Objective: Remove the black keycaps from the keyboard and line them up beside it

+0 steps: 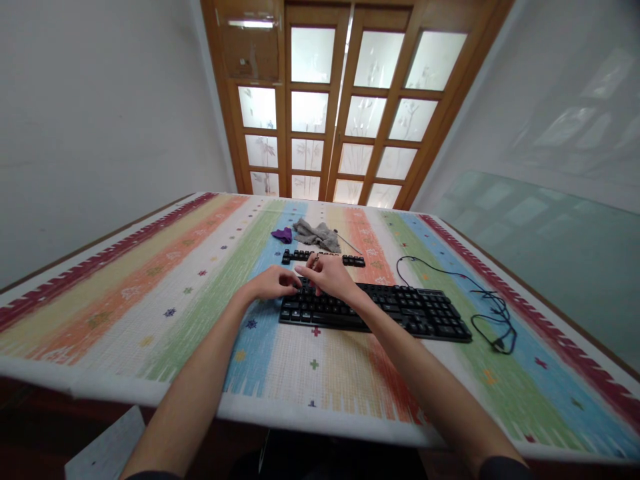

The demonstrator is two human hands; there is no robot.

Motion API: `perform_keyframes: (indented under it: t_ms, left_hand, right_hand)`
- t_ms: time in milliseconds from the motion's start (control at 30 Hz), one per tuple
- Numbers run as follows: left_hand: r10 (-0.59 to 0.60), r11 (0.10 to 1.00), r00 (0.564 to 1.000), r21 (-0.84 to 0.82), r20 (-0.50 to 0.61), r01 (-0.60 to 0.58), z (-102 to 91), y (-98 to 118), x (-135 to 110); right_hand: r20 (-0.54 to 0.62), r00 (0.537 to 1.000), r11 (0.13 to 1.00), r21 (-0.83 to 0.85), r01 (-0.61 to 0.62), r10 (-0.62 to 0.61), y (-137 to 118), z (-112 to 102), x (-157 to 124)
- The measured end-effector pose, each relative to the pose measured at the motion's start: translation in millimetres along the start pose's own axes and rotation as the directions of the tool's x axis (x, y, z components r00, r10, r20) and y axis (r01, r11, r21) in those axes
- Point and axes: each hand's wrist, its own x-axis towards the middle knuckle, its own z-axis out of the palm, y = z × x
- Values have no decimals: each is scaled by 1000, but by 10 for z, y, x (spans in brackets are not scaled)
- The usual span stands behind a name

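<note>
I seem to be working keys at the upper left of the computer keyboard: left hand curled, right hand narrowed, anything held I can't tell; next needs precise fingertips.

My bare left hand is at the long black keyboard's left end, bare right hand alongside, loose black square keycaps lined up beyond!

The right hand hides part of the key row behind it; whether its grip contains something cannot be told. Keyboard letters are too small. Past the worktop's near edge, both forearms are cut off.
</note>
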Motion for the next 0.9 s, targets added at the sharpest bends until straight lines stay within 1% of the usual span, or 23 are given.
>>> perform_keyframes:
  t_ms: [167,333,467,633,800,900]
  left_hand:
    - [1,1000,1000,-12,17,-1,-12,-18,0]
    - [15,999,999,-41,43,-13,-18,2,-6]
    - [32,999,999,-32,33,-31,-12,14,-6]
    - [8,999,1000,-46,22,-7,-14,29,-9]
    - [16,999,1000,-48,9,-15,-12,24,-17]
    - [11,999,1000,-30,9,-10,-7,2,-10]
  right_hand:
    - [29,998,993,105,-52,50,47,95,4]
    - [45,996,971,225,-81,73,59,123,2]
    - [84,994,963,256,-85,65,77,163,-19]
    - [103,994,981,188,-47,28,96,227,-30]
    - [92,994,998,-1,64,-64,72,216,-9]
    - [69,997,998,-36,44,-42,82,217,21]
